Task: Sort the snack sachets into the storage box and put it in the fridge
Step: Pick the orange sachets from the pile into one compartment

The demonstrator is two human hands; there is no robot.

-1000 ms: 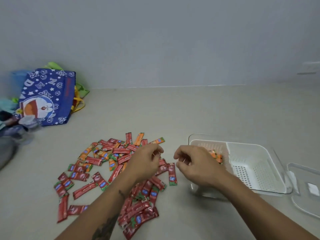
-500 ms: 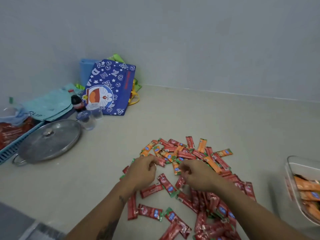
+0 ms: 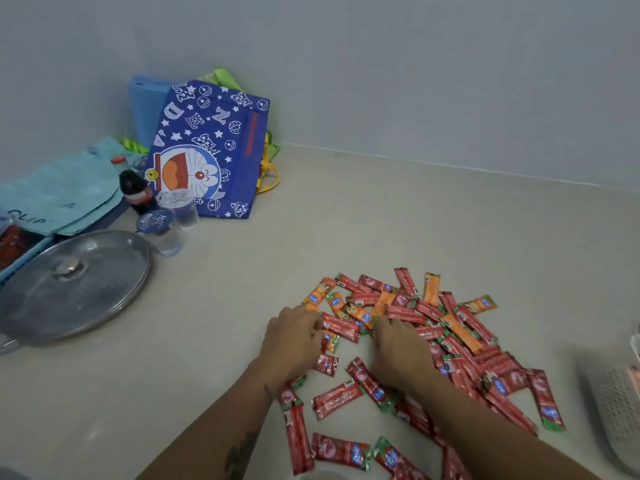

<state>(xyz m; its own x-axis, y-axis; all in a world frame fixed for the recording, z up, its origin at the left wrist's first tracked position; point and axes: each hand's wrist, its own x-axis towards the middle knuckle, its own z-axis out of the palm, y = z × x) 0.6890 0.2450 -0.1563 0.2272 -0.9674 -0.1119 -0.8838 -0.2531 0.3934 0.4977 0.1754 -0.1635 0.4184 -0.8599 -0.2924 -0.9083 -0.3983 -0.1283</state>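
A heap of red sachets (image 3: 464, 358) with several orange sachets (image 3: 431, 289) among them lies spread on the beige counter. My left hand (image 3: 294, 341) rests palm down on the heap's left edge, its fingertips on an orange sachet (image 3: 317, 296) and a red one (image 3: 341, 326). My right hand (image 3: 401, 344) lies over the middle of the heap, fingers curled down by an orange sachet (image 3: 360, 315). Whether either hand has a sachet pinched is hidden. The white perforated storage box (image 3: 614, 407) shows only as a corner at the right edge.
A blue cartoon tote bag (image 3: 207, 150) leans on the wall at the back left. In front of it stand a dark bottle (image 3: 135, 190) and two sealed water cups (image 3: 173, 216). A metal pan lid (image 3: 69, 285) and a teal cloth (image 3: 62, 192) are at the left.
The view has swung left, so the storage box has slid to the right edge. Both hands have moved from beside the box onto the far left part of the heap.
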